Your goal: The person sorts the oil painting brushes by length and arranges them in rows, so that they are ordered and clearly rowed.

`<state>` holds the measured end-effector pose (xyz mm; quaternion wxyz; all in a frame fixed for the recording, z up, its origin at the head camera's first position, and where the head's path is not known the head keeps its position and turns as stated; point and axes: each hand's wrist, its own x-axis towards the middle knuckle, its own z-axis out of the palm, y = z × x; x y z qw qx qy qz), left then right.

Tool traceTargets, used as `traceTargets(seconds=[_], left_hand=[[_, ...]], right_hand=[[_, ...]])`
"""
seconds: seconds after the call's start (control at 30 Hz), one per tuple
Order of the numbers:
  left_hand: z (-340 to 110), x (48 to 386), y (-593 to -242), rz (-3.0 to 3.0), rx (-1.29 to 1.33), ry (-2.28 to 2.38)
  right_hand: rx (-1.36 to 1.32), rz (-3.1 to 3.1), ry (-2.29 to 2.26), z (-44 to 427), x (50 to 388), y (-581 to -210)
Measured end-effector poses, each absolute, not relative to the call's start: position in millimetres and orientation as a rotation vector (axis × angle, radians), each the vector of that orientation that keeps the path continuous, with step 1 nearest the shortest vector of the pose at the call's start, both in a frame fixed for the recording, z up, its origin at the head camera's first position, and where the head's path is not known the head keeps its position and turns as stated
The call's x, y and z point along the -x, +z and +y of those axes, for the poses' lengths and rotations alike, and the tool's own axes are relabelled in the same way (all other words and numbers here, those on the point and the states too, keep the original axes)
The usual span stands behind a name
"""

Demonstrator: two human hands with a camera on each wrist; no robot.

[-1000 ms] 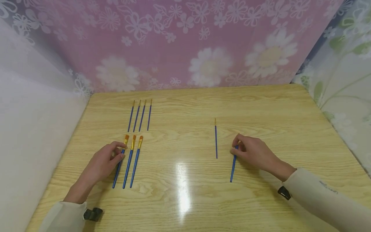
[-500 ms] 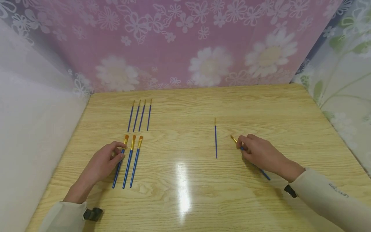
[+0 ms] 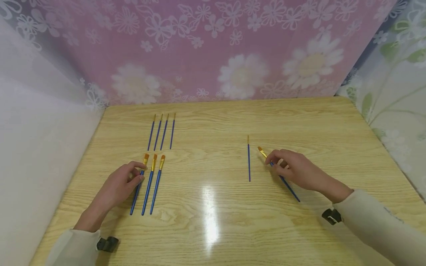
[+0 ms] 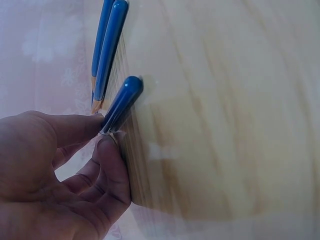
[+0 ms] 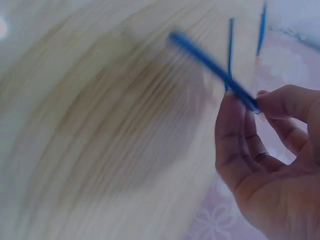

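On the left of the table, my left hand [image 3: 118, 184] pinches the leftmost of three flat paintbrushes [image 3: 134, 201] with orange bristles, gold ferrules and blue handles; in the left wrist view its blue handle [image 4: 122, 100] shows between thumb and fingers. The other two flat paintbrushes [image 3: 147, 194] lie parallel beside it. At the right, my right hand [image 3: 296, 168] holds another flat paintbrush [image 3: 290, 189] between thumb and fingers, its bristles toward the upper left and its handle slanting down to the right. A thin paintbrush [image 3: 249, 162] lies just left of that hand.
Several thin paintbrushes [image 3: 161, 132] lie in a row at the back left of the wooden table [image 3: 206, 147]. A pink floral cloth [image 3: 186, 66] hangs behind the table's far edge. White walls stand at both sides, the right one leaf-patterned.
The flat paintbrush in my right hand has swung from nearly upright to a slant, bristles to the upper left. That hand shifted right, then slightly back left. The left hand stays put.
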<state>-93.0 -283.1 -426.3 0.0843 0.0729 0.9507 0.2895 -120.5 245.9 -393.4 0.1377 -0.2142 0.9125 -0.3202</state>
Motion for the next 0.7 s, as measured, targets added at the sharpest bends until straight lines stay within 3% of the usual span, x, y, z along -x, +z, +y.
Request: traceTargets(seconds=[0.27, 0.7], left_hand=[[-284, 93, -427, 2.833, -0.216, 0.865], [-283, 93, -428, 2.839, -0.216, 0.868]], right_hand=[[0.539, 2.304, -1.329, 218, 126, -397], [0.596, 2.120, -1.474, 146, 131, -409]])
